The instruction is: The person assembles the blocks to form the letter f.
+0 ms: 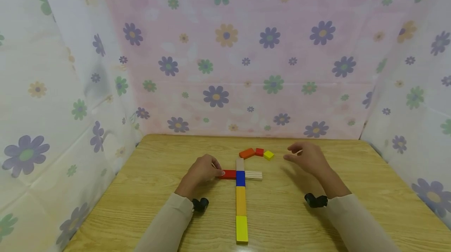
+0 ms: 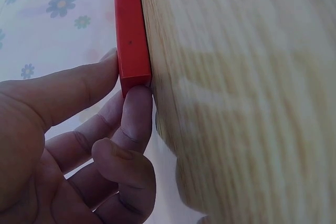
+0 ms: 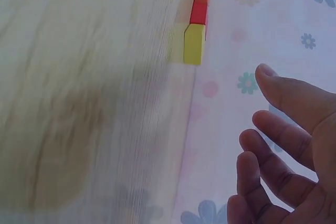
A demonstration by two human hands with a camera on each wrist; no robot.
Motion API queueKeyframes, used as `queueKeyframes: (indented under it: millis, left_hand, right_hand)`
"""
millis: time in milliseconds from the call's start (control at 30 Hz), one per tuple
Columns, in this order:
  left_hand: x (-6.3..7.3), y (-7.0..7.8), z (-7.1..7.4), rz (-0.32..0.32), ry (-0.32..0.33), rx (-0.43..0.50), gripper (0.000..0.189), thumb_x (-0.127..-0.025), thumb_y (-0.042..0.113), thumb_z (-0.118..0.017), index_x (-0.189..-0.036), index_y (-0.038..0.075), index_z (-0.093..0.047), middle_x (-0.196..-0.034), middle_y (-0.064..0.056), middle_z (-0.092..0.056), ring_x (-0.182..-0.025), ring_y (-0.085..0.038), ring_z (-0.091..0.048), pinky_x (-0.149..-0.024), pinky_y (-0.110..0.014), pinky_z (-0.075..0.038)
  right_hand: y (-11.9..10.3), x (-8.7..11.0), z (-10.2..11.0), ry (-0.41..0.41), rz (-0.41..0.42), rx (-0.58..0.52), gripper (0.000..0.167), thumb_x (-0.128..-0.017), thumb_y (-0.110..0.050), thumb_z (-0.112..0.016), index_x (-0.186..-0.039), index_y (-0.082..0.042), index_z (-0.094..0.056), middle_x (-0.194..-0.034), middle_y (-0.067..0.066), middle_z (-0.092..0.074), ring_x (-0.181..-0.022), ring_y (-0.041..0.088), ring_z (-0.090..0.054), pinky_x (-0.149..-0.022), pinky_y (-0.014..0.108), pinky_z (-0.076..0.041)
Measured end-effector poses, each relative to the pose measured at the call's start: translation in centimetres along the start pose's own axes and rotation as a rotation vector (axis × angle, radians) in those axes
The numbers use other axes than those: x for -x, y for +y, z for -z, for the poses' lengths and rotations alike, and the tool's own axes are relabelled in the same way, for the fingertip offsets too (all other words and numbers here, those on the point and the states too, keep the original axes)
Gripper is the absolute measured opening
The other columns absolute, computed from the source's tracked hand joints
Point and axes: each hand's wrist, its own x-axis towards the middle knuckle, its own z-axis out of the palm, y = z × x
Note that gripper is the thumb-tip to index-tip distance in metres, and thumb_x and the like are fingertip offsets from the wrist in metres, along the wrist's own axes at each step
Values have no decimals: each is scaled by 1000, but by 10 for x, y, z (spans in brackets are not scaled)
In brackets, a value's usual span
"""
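My left hand (image 1: 204,171) grips the outer end of a long red block (image 2: 132,32), thumb along one side and a fingertip at its end face. That block's other end meets a blue block (image 1: 240,178). Across from it, a pale wooden block (image 1: 254,175) extends to the right, and another pale block (image 1: 240,164) lies beyond the blue one. Toward me run an orange-yellow block (image 1: 241,201) and a yellow block (image 1: 241,229), end to end, so the blocks form a cross. My right hand (image 1: 307,158) hovers over the table's right side, fingers loosely bent and holding nothing.
Behind the cross, an orange block (image 1: 247,153), a small red block (image 1: 259,152) and a small yellow block (image 1: 269,155) lie in a short row, left of my right hand. The wooden table (image 1: 141,213) meets flowered cloth (image 1: 246,67) at the back and sides.
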Motion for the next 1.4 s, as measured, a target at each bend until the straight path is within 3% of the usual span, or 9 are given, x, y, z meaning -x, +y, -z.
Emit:
queueKeyframes:
  millis: [433, 733, 1133, 1400]
  left_hand:
    - [0, 1, 0, -1, 10, -16, 14, -90, 27, -82, -89, 15, -74, -88, -1, -69, -79, -22, -59, -68, -35, -49]
    - [-1, 2, 0, -6, 2, -12, 15, -91, 28, -81, -91, 15, -74, -92, -2, -69, -82, -23, -60, -71, -35, -50]
    - [1, 4, 1, -16, 3, -14, 15, -91, 27, -81, -91, 14, -74, -93, -2, -69, -82, -23, -60, -72, -36, -51]
    - [1, 2, 0, -19, 13, -9, 17, -90, 26, -82, -90, 12, -73, -91, -3, -68, -81, -22, -59, -69, -34, -50]
  right_hand:
    - [30, 27, 28, 20, 26, 8, 55, -91, -57, -74, -127, -15, -72, -125, 16, -70, -107, 33, -66, -79, 47, -58]
    - [53, 43, 49, 21, 88, -5, 42, -97, -45, -71, -129, -18, -72, -127, 15, -71, -103, 29, -68, -73, 35, -57]
    - [101, 56, 63, -107, 40, -112, 42, -105, -32, -63, -141, -10, -64, -132, 22, -65, -100, 17, -71, -76, 27, -57]
    - [114, 59, 66, -193, 46, -128, 45, -103, -25, -66, -142, -3, -60, -128, 24, -65, -99, 23, -69, -76, 28, -58]
